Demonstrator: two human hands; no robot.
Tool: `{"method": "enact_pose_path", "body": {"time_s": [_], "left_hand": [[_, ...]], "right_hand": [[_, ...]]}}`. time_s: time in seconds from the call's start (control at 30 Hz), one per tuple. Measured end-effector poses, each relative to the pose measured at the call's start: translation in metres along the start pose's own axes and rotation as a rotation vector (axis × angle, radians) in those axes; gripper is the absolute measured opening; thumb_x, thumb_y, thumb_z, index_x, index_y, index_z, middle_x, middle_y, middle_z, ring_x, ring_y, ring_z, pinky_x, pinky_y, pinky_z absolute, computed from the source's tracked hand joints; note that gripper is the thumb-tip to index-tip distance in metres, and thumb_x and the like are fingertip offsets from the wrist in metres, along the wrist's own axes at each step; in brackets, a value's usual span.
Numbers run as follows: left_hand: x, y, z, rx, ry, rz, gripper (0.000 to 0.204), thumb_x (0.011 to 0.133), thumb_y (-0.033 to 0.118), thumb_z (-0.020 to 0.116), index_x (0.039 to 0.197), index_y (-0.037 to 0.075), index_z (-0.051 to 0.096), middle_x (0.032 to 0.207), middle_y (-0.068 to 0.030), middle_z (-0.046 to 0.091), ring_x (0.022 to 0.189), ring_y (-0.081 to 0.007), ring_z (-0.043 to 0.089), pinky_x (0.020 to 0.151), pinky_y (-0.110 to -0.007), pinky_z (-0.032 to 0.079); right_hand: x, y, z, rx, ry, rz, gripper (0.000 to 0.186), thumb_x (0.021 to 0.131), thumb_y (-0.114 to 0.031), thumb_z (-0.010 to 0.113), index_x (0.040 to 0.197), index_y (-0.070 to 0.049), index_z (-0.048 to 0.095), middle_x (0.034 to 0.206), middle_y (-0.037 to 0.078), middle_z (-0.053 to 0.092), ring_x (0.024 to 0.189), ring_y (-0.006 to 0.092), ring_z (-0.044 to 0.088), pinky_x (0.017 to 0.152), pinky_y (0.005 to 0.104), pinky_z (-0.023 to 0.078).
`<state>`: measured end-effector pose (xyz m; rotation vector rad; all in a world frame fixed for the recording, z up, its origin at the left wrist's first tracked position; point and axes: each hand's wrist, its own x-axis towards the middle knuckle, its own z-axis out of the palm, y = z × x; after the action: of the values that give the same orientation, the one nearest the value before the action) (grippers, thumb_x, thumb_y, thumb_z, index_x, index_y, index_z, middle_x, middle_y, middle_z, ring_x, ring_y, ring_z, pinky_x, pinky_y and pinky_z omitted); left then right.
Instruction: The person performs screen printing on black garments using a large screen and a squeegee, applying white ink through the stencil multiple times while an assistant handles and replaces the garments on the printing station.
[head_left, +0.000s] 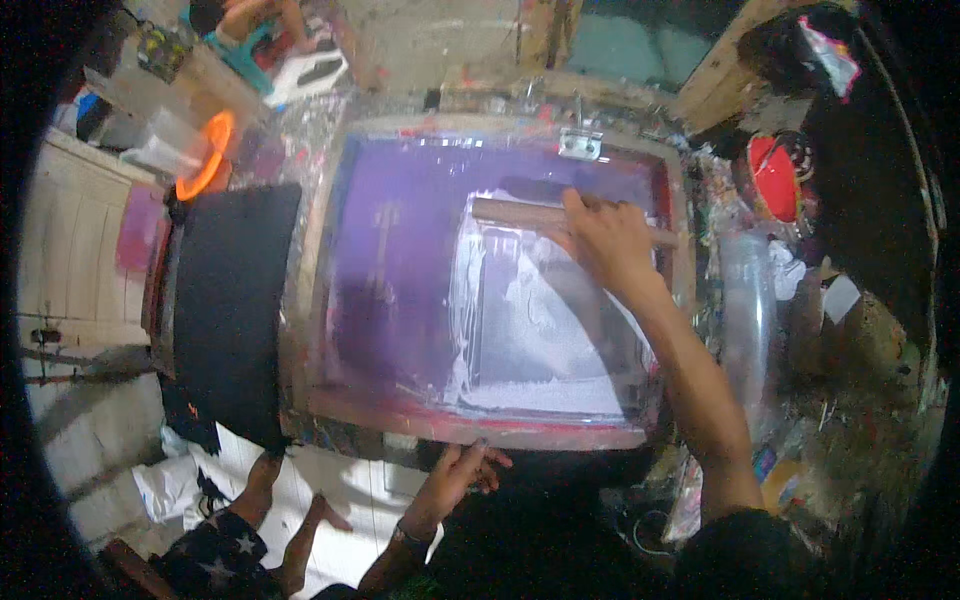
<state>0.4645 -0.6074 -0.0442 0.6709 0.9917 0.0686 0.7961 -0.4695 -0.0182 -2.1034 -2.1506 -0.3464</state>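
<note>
A framed printing screen (305, 385) with purple mesh lies in front of me. White ink is spread over its right half, around a pale rectangular area. My right hand (610, 240) is closed on a wooden-handled squeegee (515, 212), which lies crosswise at the far end of the white ink. The squeegee's blade is hard to see. My left hand (465, 475) is at the screen's near edge, its fingers loosely bent and apart, a fingertip at the frame. A band circles the left wrist.
A metal hinge clamp (580, 145) sits at the screen's far edge. Left of it is a black padded board (235, 290), with an orange ring-shaped object (208, 160) beyond. At right are a red-filled container (775, 180) and a clear plastic roll (747, 310). Another person's limbs (300, 540) show at lower left.
</note>
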Motion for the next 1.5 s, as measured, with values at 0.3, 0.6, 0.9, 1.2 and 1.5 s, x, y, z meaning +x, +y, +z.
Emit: {"method": "enact_pose_path", "body": {"time_s": [0.3,0.6,0.9,1.2,1.5], "left_hand": [[0.004,-0.006,-0.007,-0.038,-0.002,0.025,0.031,0.102,0.033,0.042,0.107,0.004,0.046,0.089,-0.0129,0.062,0.069,-0.0152,0.057,0.06,-0.029,0.045],[0.009,-0.013,0.003,-0.122,0.101,0.315,0.029,0.1,0.034,0.047,0.092,0.007,0.053,0.07,-0.0084,0.058,0.058,-0.0148,0.054,0.051,-0.028,0.039],[-0.061,0.045,0.042,0.082,0.048,0.772,0.026,0.102,0.031,0.041,0.105,0.005,0.045,0.076,-0.0117,0.059,0.061,-0.0164,0.057,0.052,-0.026,0.044],[0.101,0.247,0.056,1.121,0.636,1.509,0.036,0.092,0.021,0.058,0.12,0.0,0.047,0.103,-0.0238,0.063,0.098,-0.0456,0.059,0.079,-0.049,0.048],[0.234,0.277,-0.015,1.209,0.323,0.882,0.042,0.087,0.012,0.05,0.127,-0.002,0.044,0.115,-0.0296,0.057,0.11,-0.0436,0.052,0.091,-0.049,0.043]], "right_hand": [[-0.143,-0.085,-0.041,0.149,-0.049,0.001,0.032,0.079,-0.026,0.061,0.107,-0.011,0.056,0.078,0.006,0.06,0.065,0.0221,0.064,0.058,0.0387,0.049],[-0.19,-0.117,-0.068,0.181,0.085,0.013,0.044,0.076,-0.04,0.069,0.104,-0.01,0.057,0.085,0.007,0.061,0.081,0.0235,0.063,0.078,0.0483,0.044],[-0.144,-0.11,-0.162,0.106,0.59,0.207,0.045,0.075,-0.052,0.069,0.088,-0.009,0.059,0.078,0.004,0.054,0.081,0.0214,0.053,0.086,0.0462,0.031],[0.034,-0.004,-0.31,0.048,0.427,0.136,0.053,0.084,-0.053,0.054,0.084,-0.003,0.071,0.082,0.018,0.07,0.079,0.0328,0.068,0.082,0.0509,0.044],[0.081,0.027,-0.323,0.123,0.42,0.143,0.069,0.081,-0.062,0.051,0.088,0.003,0.069,0.088,0.028,0.066,0.09,0.0425,0.065,0.08,0.0477,0.049]]}}
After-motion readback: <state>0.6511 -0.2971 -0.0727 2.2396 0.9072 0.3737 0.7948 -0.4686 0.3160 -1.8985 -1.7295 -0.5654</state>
